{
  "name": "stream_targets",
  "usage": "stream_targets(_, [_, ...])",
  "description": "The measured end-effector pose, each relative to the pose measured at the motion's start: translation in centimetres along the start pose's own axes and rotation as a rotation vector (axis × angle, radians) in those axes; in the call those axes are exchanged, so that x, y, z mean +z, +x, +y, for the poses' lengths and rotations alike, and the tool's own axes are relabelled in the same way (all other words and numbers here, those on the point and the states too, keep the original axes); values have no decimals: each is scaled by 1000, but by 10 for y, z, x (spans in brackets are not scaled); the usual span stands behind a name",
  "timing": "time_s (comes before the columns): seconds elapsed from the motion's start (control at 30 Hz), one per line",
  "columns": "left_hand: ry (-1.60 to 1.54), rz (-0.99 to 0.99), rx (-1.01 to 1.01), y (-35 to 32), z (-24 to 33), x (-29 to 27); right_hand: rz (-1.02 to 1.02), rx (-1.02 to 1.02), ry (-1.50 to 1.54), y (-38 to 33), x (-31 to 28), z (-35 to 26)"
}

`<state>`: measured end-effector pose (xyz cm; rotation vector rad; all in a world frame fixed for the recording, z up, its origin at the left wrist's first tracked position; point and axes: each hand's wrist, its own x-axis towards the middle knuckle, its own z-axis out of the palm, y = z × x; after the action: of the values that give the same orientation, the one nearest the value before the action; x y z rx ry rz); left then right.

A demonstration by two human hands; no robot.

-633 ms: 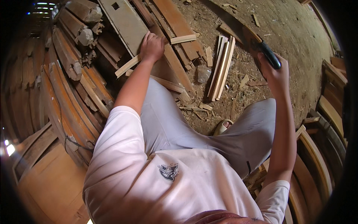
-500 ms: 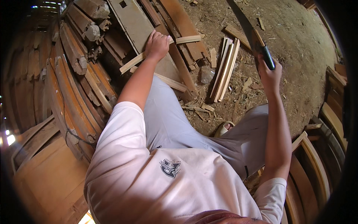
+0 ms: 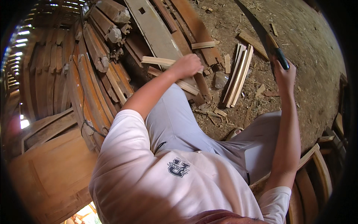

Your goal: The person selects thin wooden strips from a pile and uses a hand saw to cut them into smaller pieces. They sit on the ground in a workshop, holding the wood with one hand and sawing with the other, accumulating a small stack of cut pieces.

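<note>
Bare dirt floor (image 3: 309, 59) spreads from 12 to 3 o'clock; stacked timbers (image 3: 89, 82) crowd 10 o'clock, leaving little room on that side. Long boards (image 3: 158, 30) lie toward 12. Near 1 o'clock, a long-bladed tool (image 3: 262, 30) points outward, perhaps keeping its edge off the body; the right hand (image 3: 285, 72), at 2, wraps its handle. Loose strips (image 3: 239, 76) lie between the hands, among scraps (image 3: 227, 63). At 12, the left hand (image 3: 189, 66) has fingers clenched round a pale strip (image 3: 158, 61), probably steadying it.

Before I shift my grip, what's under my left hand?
A pale wood strip pokes out leftward from under your left hand, crossing over a grey board. Whatever the hand itself covers can't be seen.
</note>
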<state>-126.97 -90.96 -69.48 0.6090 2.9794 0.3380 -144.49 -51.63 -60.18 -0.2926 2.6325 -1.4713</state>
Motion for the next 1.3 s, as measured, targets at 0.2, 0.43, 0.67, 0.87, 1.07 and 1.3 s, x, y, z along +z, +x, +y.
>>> stream_targets(0.2, [-89, -195, 26, -11, 41, 18, -24, 14, 92, 3, 1, 4])
stream_targets(0.43, [-177, -390, -178, -26, 34, 25, -63, 47, 77, 3, -5, 10])
stream_targets(0.67, [-135, -544, -156, -23, 46, 1, -45, 71, -15, 10, -3, 12])
stream_targets(0.87, [-108, -567, -129, -24, 39, 18, -46, 79, 21, 11, -3, 21])
stream_targets(1.07, [-60, -550, -135, -29, 36, 19, -70, 104, 30, 8, -2, 19])
stream_targets(1.3, [-48, -360, -135, -26, 38, 26, -44, 48, -8, 9, -8, 21])
